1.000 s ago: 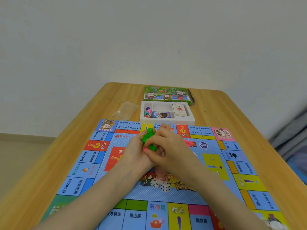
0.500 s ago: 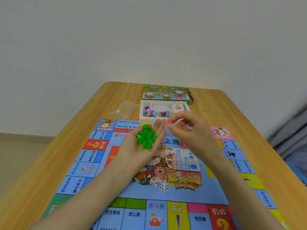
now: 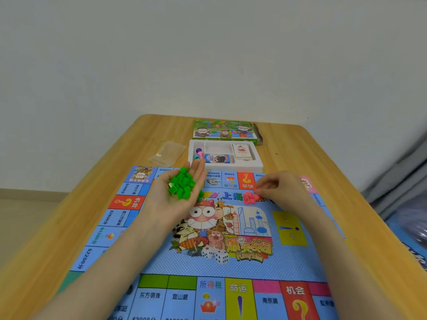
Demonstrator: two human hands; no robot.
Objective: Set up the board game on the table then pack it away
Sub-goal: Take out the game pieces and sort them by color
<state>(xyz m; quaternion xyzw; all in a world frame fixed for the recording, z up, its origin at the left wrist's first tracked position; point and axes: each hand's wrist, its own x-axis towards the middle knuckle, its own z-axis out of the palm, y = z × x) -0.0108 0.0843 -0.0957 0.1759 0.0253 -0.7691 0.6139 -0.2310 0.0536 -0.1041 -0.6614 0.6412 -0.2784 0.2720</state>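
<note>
Head camera, nearest first: the near row of squares on a large blue printed paper game board (image 3: 254, 266) fills the bottom edge, and both bare forearms reach out over the board, which lies flat on a light wooden table (image 3: 335, 172). Two small white dice (image 3: 216, 256) rest just beside each other on the cartoon artwork in the middle of the board, between the two forearms. Further out, the left hand (image 3: 161, 202) is turned palm up above the board's left half, its fingers nearly straight and spread flat, and a heap of small green plastic houses (image 3: 182, 187) lies loose on the palm and finger bases, carried rather than clasped. To its right, the right hand (image 3: 284, 192) is palm down with the fingers curled, and its fingertips (image 3: 258, 190) are gathered at the upper right edge of a small pile of pink plastic houses (image 3: 249, 197) that sits on the board near its far side; the tips touch the pile, but whether they pinch a piece cannot be told. Beyond the board's far edge, and touching it, stands a white plastic insert tray (image 3: 231, 168) holding a blue card deck (image 3: 218, 158), a white card deck (image 3: 241, 151) and a few coloured pawn tokens (image 3: 198, 153) in its left compartment. A clear, empty-looking plastic bag (image 3: 167, 152) lies on the table just left of the tray. Behind the tray sits the green illustrated cardboard game box (image 3: 225, 131), near the table's far edge, and past it rises a plain pale wall (image 3: 208, 54).
</note>
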